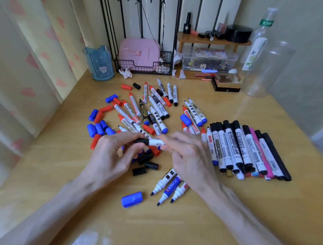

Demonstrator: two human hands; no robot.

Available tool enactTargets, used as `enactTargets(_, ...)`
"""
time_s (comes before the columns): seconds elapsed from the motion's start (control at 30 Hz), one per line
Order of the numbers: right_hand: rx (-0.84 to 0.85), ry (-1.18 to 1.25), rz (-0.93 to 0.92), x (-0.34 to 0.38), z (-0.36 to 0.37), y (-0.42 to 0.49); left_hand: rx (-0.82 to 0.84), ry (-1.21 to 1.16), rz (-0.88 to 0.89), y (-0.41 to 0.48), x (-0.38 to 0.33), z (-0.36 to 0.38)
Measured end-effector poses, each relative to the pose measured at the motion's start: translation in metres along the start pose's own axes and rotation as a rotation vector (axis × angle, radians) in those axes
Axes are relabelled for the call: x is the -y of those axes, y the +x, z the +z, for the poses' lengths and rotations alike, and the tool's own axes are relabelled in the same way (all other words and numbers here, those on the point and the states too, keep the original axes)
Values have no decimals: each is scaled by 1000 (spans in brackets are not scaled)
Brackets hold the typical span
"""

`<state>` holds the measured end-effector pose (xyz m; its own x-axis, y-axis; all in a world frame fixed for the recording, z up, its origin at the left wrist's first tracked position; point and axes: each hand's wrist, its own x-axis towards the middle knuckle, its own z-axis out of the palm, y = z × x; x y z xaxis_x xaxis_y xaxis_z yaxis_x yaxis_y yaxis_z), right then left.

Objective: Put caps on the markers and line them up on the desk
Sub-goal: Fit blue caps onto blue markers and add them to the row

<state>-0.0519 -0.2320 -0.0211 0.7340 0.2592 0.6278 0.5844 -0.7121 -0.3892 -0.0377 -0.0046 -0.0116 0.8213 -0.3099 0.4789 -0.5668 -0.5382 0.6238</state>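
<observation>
My left hand (110, 153) pinches a black cap (142, 141) sitting on the end of a white marker (156, 142), whose barrel my right hand (189, 156) grips. Both hands hover over the middle of the wooden desk (227, 211). Behind them lies a loose pile of uncapped markers (153, 110). Red and blue caps (100, 124) are scattered to the left, black caps (145, 165) just below my left hand. A row of capped markers (249, 150) lies side by side at the right. Three uncapped markers (169, 187) and one blue cap (132, 199) lie nearer me.
A blue pen cup (101, 62) stands at the back left, next to a wire basket with a pink case (140, 54). A wooden shelf with cosmetics (213, 40), a plastic box (208, 60) and clear bottles (264, 58) stand at the back right.
</observation>
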Motion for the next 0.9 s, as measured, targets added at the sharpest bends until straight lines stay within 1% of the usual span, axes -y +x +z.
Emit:
enactTargets(0.1,-70,-19,-50,-3,1,12,27,-61,-75,6,-2,-8)
enactTargets(0.2,-148,-138,-110,-3,-4,14,28,-170,-132,11,-13,-10)
enactTargets(0.3,-173,-232,-176,-4,-8,9,47,-196,-187,8,-17,-3)
enactTargets(0.4,-260,-289,-152,-13,-16,10,-86,-341,-332,5,-5,-3)
enactTargets(0.43,-287,-290,-135,-17,-19,11,-110,-360,-349,4,-1,-5)
enactTargets(0.5,-292,-272,-97,-21,-22,9,-47,-312,-305,0,4,-6)
enactTargets(0.63,-278,-229,-28,-25,-23,7,123,-69,-81,-6,2,3)
enactTargets(0.7,-290,-224,-10,-27,-25,6,173,20,-21,-7,1,10)
enactTargets(0.83,-291,-212,-9,-24,-21,5,212,110,43,-11,2,21)
enactTargets(0.9,-281,-206,-8,-23,-19,5,201,135,38,-10,3,24)
